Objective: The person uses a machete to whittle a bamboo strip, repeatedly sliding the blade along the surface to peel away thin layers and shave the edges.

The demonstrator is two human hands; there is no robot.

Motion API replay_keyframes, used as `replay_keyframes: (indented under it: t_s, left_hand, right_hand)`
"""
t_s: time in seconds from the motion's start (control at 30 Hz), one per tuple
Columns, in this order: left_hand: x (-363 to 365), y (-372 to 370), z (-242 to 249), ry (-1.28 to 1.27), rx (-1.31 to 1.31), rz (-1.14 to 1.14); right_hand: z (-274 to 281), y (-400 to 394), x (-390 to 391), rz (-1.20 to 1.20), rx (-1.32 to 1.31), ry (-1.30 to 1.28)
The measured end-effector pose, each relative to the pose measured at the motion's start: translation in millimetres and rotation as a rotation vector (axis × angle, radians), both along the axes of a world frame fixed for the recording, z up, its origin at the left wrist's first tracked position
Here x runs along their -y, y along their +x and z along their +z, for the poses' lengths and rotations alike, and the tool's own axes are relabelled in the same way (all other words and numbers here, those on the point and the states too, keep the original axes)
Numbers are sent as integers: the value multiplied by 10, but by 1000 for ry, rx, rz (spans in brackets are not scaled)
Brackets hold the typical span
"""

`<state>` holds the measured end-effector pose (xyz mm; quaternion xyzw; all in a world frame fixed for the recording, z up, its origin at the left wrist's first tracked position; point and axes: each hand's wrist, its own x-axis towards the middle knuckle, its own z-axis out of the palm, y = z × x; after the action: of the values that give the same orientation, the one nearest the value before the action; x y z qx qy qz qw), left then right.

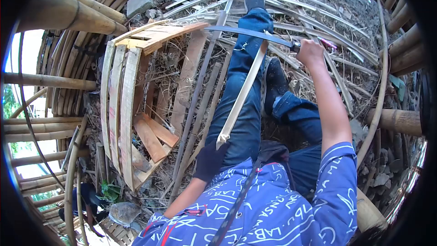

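My right hand is closed around the dark handle of a long knife. Its narrow blade reaches leftward across my outstretched leg, and its tip is close to a wooden crate. A pale bamboo strip slants along that leg, its far end meeting the blade near the shin. At the strip's near end, my left hand in a black glove grips it by my thigh. The glove's dark fabric partly hides the fingers. My legs are in blue jeans, one stretched forward and the other bent.
A slatted wooden crate stands at the left, with loose wood pieces inside. Several split bamboo strips litter the ground ahead. Bamboo poles line both sides, and a grey block lies at the upper left.
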<state>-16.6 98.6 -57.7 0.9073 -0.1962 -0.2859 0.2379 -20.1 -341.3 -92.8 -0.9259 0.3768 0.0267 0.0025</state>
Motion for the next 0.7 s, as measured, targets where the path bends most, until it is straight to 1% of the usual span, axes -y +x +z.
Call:
replay_keyframes:
  t_s: [0.07, 0.17, 0.2, 0.27, 0.3, 0.33, 0.37, 0.4, 0.43, 0.5, 0.57, 0.63, 0.7]
  left_hand:
    - [6, -14, 75, 35, -51, 5]
    - [-61, -23, -10, -21, -76, -2]
    - [-77, -38, 30, -26, -71, 3]
    - [-112, -77, 126, -11, -129, 94]
    - [-185, -87, 97, -3, -126, 94]
    - [-233, -68, 18, -31, -112, 102]
    - [-238, -50, -31, -65, -99, 110]
    - [-207, -47, -41, -15, -68, 122]
    - [-162, -22, -47, -24, -71, 118]
    - [-111, 18, -58, -24, -91, 55]
    - [-102, 17, -86, -9, -74, 23]
    - [-106, -26, -28, 5, -106, 77]
    - [-84, -45, 50, 26, -94, 30]
  right_hand:
    - [50, -48, -4, -43, -53, 21]
    - [32, -98, 75, -76, -126, 33]
    - [115, -127, 74, -95, -140, 49]
    - [179, -268, 360, -350, -116, 91]
    - [373, -417, 390, -444, -61, 33]
    - [205, -702, 718, -492, -13, 40]
    - [205, -1001, 833, -536, 50, 58]
    - [292, -1185, 840, -580, 57, 89]
    - [145, -1419, 927, -589, 176, 39]
    - [256, -1596, 730, -611, 210, 52]
    - [291, -1660, 474, -530, 290, 119]
    - [236, -1646, 216, -378, 435, 169]
    - [336, -1452, -130, -235, 493, 155]
